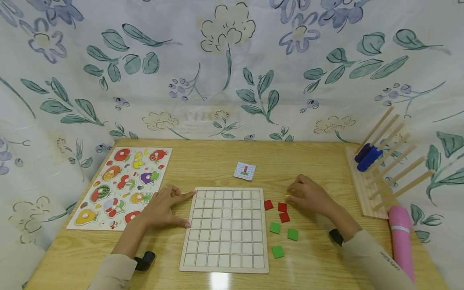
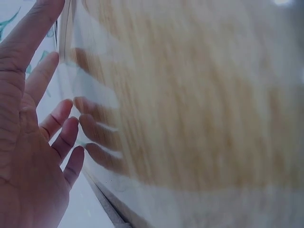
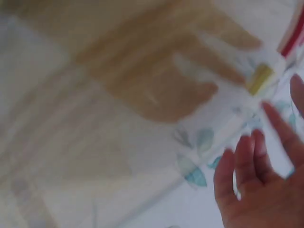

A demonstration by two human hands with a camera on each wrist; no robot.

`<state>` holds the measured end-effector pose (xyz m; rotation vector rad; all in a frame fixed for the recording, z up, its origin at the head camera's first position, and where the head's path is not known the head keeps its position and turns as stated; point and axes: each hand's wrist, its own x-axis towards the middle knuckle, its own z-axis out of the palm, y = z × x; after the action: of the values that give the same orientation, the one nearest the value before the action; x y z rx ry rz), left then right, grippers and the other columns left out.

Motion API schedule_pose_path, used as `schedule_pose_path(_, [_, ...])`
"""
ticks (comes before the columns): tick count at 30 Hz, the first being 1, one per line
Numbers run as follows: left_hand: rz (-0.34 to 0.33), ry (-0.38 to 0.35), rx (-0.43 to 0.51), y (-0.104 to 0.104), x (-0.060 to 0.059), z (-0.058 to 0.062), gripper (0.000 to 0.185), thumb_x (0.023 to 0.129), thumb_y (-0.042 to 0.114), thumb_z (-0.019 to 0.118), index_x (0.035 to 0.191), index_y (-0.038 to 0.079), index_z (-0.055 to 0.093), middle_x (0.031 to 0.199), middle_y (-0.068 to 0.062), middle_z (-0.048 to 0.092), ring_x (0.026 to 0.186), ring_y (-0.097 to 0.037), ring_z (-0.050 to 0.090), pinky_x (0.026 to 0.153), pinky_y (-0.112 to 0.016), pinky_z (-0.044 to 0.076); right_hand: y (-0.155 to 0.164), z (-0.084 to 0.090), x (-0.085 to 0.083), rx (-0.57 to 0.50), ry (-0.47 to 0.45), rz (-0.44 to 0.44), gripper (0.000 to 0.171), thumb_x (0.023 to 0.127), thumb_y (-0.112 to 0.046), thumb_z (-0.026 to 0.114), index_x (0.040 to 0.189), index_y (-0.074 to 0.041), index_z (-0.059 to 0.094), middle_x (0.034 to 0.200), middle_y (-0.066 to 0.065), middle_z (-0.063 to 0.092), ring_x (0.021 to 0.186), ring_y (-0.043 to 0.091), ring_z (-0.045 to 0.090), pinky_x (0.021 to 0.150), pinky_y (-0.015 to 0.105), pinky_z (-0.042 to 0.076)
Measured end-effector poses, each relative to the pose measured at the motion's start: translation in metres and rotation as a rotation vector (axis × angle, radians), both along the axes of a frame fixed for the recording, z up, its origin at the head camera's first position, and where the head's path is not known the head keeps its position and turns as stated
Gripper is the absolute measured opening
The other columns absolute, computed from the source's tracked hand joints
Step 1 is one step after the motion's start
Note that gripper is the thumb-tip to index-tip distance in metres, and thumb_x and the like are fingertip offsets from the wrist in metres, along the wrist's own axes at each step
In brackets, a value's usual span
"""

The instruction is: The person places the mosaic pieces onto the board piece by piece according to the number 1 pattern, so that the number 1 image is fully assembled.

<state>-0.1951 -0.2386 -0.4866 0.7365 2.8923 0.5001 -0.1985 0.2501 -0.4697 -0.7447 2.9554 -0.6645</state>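
Observation:
In the head view, my left hand [image 1: 162,208] spreads index finger and thumb to the left edge of the white grid board [image 1: 223,229]. The other fingers of the left hand [image 2: 33,137] are loosely bent in the left wrist view. My right hand [image 1: 311,195] is low over the table, right of the board. A yellow tile [image 3: 260,79] shows by the right hand's fingertips in the right wrist view, the thumb and index finger apart. Several red tiles [image 1: 282,207] and green tiles [image 1: 293,234] lie between board and right hand.
A small pattern card [image 1: 244,171] lies behind the board. At the left is a fruit puzzle board [image 1: 121,185]. A wooden peg rack [image 1: 366,197] with blue pieces and a pink cylindrical object [image 1: 400,241] stand at the right. A floral cloth [image 1: 224,100] hangs behind the table.

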Motion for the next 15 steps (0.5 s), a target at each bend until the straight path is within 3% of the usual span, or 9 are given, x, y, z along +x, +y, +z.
schedule_pose_path(3, [0.003,0.002,0.002,0.0,0.0,0.001,0.098,0.06,0.082,0.072,0.146,0.042,0.048,0.109,0.002,0.04,0.094,-0.013,0.035,0.077,-0.035,0.026,0.008,0.003,0.0,-0.084,-0.084,0.055,0.03,0.085,-0.009,0.076,0.114,-0.006,0.073,0.1,0.007,0.052,0.089,0.018,0.046,0.077,0.035,0.044])
schedule_pose_path(6, [0.006,0.004,0.001,0.0,0.0,0.002,0.098,0.06,0.081,0.073,0.145,0.041,0.048,0.108,0.002,0.04,0.094,-0.013,0.035,0.076,-0.034,0.025,0.014,0.003,-0.002,-0.1,-0.14,0.096,0.035,0.084,-0.001,0.075,0.118,-0.008,0.073,0.101,0.006,0.05,0.089,0.017,0.042,0.076,0.032,0.042])
schedule_pose_path(15, [-0.001,0.001,0.006,0.002,0.001,0.002,0.097,0.061,0.08,0.073,0.146,0.039,0.049,0.107,0.002,0.04,0.092,-0.013,0.035,0.076,-0.034,0.026,0.021,-0.003,-0.006,-0.112,-0.208,0.097,0.033,0.084,-0.001,0.074,0.115,-0.01,0.075,0.098,0.005,0.047,0.086,0.016,0.037,0.074,0.028,0.036])
